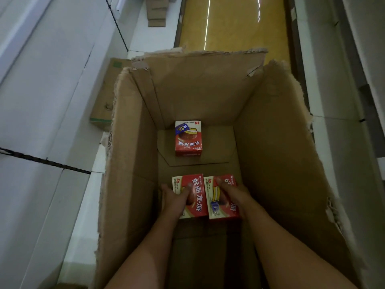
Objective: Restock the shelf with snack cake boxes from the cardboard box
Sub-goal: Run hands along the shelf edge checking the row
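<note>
A tall open cardboard box (277, 142) with torn rims stands on the floor below me. Both my arms reach down into it. My left hand (174, 198) grips a red snack cake box (198, 197), thumb across its face. Beside it, my right hand (234, 191) grips a second red snack cake box (220, 207). The two boxes lie side by side near the bottom. A third red snack cake box (188, 138) rests on the box floor near the far wall, untouched.
White shelving (41, 90) runs along the left, and more white shelf fronts (337, 80) run along the right. A smaller brown carton (104, 94) lies left of the big box. Flattened cardboard (157, 11) sits farther off. A glossy yellow aisle floor (229, 24) stretches ahead.
</note>
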Action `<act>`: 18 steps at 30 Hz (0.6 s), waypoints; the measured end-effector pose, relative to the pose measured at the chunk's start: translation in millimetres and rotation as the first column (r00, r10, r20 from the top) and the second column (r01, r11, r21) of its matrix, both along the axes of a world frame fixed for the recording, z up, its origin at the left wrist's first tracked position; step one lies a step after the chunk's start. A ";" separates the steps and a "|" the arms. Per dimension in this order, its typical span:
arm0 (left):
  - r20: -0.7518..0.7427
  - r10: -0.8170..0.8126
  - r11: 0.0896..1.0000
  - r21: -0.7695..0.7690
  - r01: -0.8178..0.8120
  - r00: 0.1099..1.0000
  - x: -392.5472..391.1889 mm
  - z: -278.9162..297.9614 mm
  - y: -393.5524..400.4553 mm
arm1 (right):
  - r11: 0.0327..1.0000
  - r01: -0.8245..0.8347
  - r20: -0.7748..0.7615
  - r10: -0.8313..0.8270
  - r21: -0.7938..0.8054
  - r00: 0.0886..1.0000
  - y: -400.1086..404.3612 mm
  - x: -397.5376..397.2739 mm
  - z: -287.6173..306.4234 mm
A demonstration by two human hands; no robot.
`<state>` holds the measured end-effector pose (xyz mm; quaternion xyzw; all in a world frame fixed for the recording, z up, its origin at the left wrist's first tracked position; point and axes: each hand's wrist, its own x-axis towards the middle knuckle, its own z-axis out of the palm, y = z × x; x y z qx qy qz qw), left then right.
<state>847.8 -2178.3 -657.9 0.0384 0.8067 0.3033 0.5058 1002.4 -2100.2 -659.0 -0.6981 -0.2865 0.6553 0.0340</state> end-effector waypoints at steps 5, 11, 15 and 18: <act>-0.021 -0.017 0.988 0.153 0.020 1.000 2.0 34.0 -11.6 | 0.992 0.079 -0.003 -0.079 0.096 0.997 -12.1 -0.3 38.9; -0.074 -0.031 0.963 0.265 0.050 0.997 -2.9 86.4 -29.7 | 0.975 0.117 -0.039 -0.112 0.191 0.993 -17.9 3.7 102.0; -0.107 -0.010 0.970 0.239 0.036 0.994 -7.7 125.9 -31.8 | 0.927 0.282 -0.153 -0.251 0.247 0.956 -28.2 3.7 141.1; -0.049 0.014 0.950 0.311 0.002 0.999 -4.7 154.9 -33.8 | 0.886 0.395 -0.235 -0.342 0.242 0.910 -43.1 0.9 165.3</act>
